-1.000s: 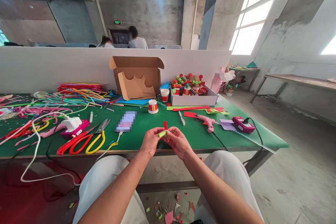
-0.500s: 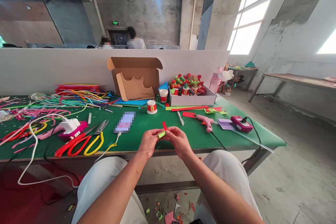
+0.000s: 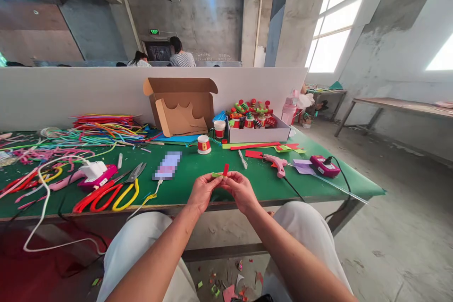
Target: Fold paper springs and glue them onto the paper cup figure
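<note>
Both hands meet over the front edge of the green table (image 3: 226,193). My left hand (image 3: 202,192) pinches a small green paper strip (image 3: 216,175), which lies flat between the fingertips. My right hand (image 3: 241,189) is closed on a small red paper strip (image 3: 225,169) that stands upright where the fingertips come together. The two strips touch or overlap; the fingers hide their lower parts. Beyond the hands stands a red and white paper cup (image 3: 204,145) with teal coiled strips at its sides.
Scissors (image 3: 132,181), a phone (image 3: 167,165) and a white cable lie to the left. On the right are a pink glue gun (image 3: 278,165) and a magenta power socket (image 3: 322,166). Behind stand an open cardboard box (image 3: 184,108) and a tray of figures (image 3: 260,134).
The red strip has turned from a slant to nearly upright and shifted slightly right. The green strip has moved up and left and shows less of its face.
</note>
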A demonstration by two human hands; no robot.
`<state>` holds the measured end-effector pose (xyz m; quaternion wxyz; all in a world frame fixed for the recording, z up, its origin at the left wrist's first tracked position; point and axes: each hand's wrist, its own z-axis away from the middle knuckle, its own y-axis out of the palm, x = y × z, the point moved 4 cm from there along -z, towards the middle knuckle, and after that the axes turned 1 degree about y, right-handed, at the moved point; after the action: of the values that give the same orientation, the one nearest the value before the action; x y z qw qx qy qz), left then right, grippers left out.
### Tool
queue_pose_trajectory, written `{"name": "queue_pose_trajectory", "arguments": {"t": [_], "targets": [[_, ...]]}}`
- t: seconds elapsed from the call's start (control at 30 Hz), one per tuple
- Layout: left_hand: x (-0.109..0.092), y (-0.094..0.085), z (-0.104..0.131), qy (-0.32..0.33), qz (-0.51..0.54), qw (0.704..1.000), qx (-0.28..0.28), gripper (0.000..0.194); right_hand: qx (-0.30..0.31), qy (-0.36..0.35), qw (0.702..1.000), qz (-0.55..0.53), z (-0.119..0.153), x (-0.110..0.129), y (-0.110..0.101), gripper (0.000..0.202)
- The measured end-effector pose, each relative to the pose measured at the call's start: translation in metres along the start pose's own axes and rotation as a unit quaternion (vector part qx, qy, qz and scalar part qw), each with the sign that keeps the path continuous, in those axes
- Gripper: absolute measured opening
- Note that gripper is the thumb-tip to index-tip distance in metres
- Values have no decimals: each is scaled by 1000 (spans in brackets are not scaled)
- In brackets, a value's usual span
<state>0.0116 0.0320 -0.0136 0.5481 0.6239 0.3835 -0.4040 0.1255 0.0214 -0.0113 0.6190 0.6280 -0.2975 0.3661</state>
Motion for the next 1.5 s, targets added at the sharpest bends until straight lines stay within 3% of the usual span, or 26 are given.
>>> {"name": "queue_pose_trajectory", "arguments": {"t": [0.17,0.53,0.73,1.07,1.27,1.5], "targets": [[-6,-3,1,20,-40,999,-5,27,31,24,999,0,-1,1,-2,33],[-10,-3,2,22,-81,996,-6,19,25,40,999,-5,-4,-4,-5,35],[-16,-8,0,14,-133,991,22,21,64,44,994,73,-1,9,-4,31],[-2,-6,-2,10,-10,1000,-14,30,12,4,1000,-18,-2,-7,1,32],[-3,-8,-4,-7,-17,1000,-18,33,36,11,998,49,-1,1,1,31],[-5,-5,-2,-4,-12,1000,-8,33,23,8,1000,16,-1,-4,1,29]]}}
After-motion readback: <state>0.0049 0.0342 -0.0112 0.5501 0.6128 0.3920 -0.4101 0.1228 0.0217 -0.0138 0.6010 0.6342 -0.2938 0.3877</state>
